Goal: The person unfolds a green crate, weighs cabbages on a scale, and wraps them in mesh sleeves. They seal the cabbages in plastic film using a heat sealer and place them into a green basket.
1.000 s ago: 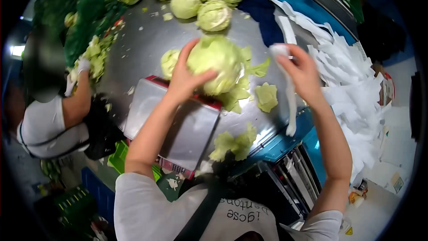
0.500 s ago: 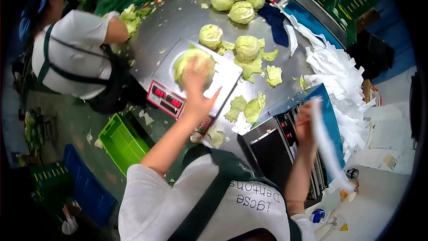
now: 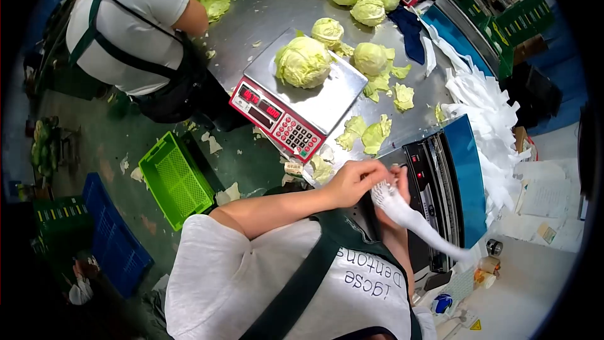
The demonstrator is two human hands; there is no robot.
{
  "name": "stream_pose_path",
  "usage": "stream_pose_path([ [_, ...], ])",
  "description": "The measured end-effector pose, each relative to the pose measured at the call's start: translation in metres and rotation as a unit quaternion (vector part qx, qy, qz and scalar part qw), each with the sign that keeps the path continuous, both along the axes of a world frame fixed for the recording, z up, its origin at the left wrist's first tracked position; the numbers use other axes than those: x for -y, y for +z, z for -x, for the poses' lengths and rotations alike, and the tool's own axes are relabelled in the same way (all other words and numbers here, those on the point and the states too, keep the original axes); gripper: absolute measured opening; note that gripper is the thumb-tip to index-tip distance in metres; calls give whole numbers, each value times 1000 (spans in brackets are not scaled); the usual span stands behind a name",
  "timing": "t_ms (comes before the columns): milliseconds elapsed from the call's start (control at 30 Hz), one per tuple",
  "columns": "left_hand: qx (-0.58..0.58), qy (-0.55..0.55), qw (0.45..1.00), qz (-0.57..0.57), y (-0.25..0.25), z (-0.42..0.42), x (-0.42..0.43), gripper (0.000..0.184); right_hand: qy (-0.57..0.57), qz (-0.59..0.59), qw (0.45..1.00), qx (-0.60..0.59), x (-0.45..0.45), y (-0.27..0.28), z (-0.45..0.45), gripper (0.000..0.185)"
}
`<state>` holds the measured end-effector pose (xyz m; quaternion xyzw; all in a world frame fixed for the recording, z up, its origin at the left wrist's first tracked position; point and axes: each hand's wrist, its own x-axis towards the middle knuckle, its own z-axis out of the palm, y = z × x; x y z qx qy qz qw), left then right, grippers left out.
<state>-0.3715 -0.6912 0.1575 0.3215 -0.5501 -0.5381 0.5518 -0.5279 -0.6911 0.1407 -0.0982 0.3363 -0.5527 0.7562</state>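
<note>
At far left, a co-worker [image 3: 129, 38] in a white shirt and dark straps is standing at a metal table [image 3: 236, 41], facing away. Below, a bright green crate [image 3: 178, 182] is sitting on the floor. Toward the middle, a red-fronted scale [image 3: 333, 104] is standing on the table's near edge, and a pale green cabbage [image 3: 303, 63] is resting on its plate, touching no hand. Round in form, the cabbage is showing no clear long axis. Next, low and near the wearer's chest, the left hand [image 3: 352, 182] is reaching across the body, its fingertips pinching the gathered end of a white net sleeve [image 3: 412, 219]. Just beside it, the right hand [image 3: 402, 184] is closing its fingers on the same end, though its palm is partly hidden. From both hands the cabbage is lying forward and to the left, beyond the scale's keypad, with the left hand being the nearer. The sleeve's long axis is running the opposite way, trailing back and to the right. At far right, more white sleeves [image 3: 481, 129] are lying in a heap.
</note>
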Motion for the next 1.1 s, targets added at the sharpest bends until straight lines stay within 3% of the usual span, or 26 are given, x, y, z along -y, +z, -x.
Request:
stream_pose_path([
  [67,-49,-8,992,-117,-4,1,3,18,152,-75,979,-109,-12,-12,-7,36],
  [100,-136,-50,969,-201,-8,0,6,21,195,-75,976,-65,-13,7,-17,41],
  [133,-131,20,972,-196,-11,-1,10,25,235,-74,948,-200,-25,37,-22,36],
  [200,-181,38,948,-258,-21,-10,20,26,359,-36,921,-145,-11,18,-5,31],
  [233,-227,13,931,-285,-29,-13,21,24,352,-19,869,-349,-18,35,-4,29],
  [267,-238,-31,907,-346,-36,-18,19,28,365,99,902,-207,-5,8,17,28],
  [333,-276,-330,762,-483,-6,-42,12,34,247,174,938,-168,10,3,23,33],
  [400,-204,-460,751,-427,-29,-43,-1,46,177,160,971,7,27,7,24,41],
  [433,-221,-405,782,-419,-28,-44,-1,45,131,51,989,52,36,13,21,44],
  [467,-236,-348,810,-409,-18,-50,1,45,137,40,987,70,39,18,18,47],
  [500,-114,-232,916,-308,-23,-59,14,39,190,53,980,24,40,15,18,48],
  [533,41,-130,946,-293,7,-80,23,36,241,65,968,-22,41,8,17,50],
  [567,-62,-78,958,-268,-39,-82,39,34,281,105,942,-149,48,-2,12,57],
  [600,-215,-78,938,-260,-28,-95,43,33,271,112,905,-309,58,-10,1,52],
  [633,-254,-102,913,-304,-20,-109,45,30,209,166,834,-483,73,-13,-9,41],
  [667,-292,-126,882,-347,-15,-123,47,28,140,211,727,-638,89,-16,-18,30],
  [733,-218,-150,901,-345,-12,-149,52,30,-35,292,673,-679,130,-37,-33,15],
  [800,88,10,968,-235,-4,-179,79,35,-104,323,696,-633,168,-45,-70,15],
  [833,254,159,948,-109,-24,-200,106,32,-129,300,719,-613,188,-53,-89,10],
  [867,276,262,921,-87,-8,-214,126,26,-113,283,741,-598,213,-70,-103,7],
  [900,361,339,863,-98,8,-225,144,25,-73,209,826,-519,226,-71,-128,15],
  [933,335,394,847,-118,-11,-239,170,37,-34,132,894,-427,231,-72,-153,24],
  [967,392,402,818,-124,-49,-252,197,48,45,116,875,-467,233,-77,-165,34],
  [1000,409,289,827,-256,-79,-259,214,57,122,100,849,-504,232,-82,-173,44],
  [1067,300,268,848,-346,-123,-240,208,55,117,3,949,-293,222,-102,-185,53],
  [1100,233,242,884,-324,-115,-228,186,56,98,51,950,-290,207,-96,-177,61],
])
